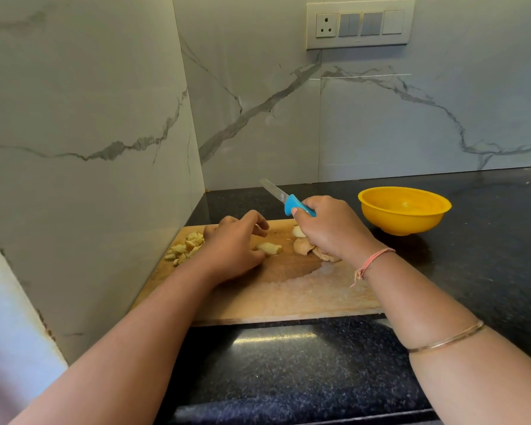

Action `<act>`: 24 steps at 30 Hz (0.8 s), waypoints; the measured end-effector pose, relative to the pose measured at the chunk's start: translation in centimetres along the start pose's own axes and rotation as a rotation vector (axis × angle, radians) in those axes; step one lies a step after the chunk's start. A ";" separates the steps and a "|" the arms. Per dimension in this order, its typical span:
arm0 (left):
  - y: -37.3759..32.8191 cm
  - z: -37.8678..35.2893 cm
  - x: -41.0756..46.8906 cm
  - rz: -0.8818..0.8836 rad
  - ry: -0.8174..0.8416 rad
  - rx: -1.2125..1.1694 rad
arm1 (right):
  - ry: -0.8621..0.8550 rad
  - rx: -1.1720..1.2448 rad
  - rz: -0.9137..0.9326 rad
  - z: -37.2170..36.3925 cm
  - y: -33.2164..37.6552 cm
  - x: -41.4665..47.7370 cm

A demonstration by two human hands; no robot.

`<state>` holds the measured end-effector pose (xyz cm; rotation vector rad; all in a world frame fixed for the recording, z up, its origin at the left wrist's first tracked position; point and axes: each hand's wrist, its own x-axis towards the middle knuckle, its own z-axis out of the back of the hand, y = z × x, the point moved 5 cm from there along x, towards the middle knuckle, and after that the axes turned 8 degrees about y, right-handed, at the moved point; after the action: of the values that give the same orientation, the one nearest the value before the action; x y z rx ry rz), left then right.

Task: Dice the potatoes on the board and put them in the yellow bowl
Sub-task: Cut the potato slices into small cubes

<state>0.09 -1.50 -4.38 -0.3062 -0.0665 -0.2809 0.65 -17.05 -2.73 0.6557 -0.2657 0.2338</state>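
A wooden cutting board (288, 296) lies on the dark counter. A heap of diced potato (186, 248) sits at its far left corner. My left hand (232, 250) hovers over the board with loosely curled fingers, just left of a cut potato piece (270, 248). My right hand (328, 228) grips the blue handle of a knife (288, 200), the blade raised above the board and pointing up to the left. Larger potato pieces (302, 245) lie partly hidden under my right hand. The yellow bowl (403, 210) stands off the board at the right and looks to hold nothing.
Marble walls close the corner on the left and behind the board. The black granite counter (488, 210) stretches right past the bowl and forward to its front edge. A switch panel (359, 24) is mounted high on the back wall.
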 end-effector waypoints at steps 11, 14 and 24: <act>0.8 -0.5 0.7 0.000 0.034 -0.056 | 0.197 0.002 -0.116 0.9 0.7 -2.9; 0.9 -0.8 1.0 -0.003 0.030 -0.077 | 0.177 0.003 -0.123 1.1 1.1 -3.4; 0.2 -0.9 0.9 0.177 -0.158 0.089 | 0.196 -0.114 -0.125 -0.2 2.0 -5.8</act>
<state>1.03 -1.83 -5.17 -0.2438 -0.2056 -0.0778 -5.33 -16.19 -3.57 0.5298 -0.0491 0.1606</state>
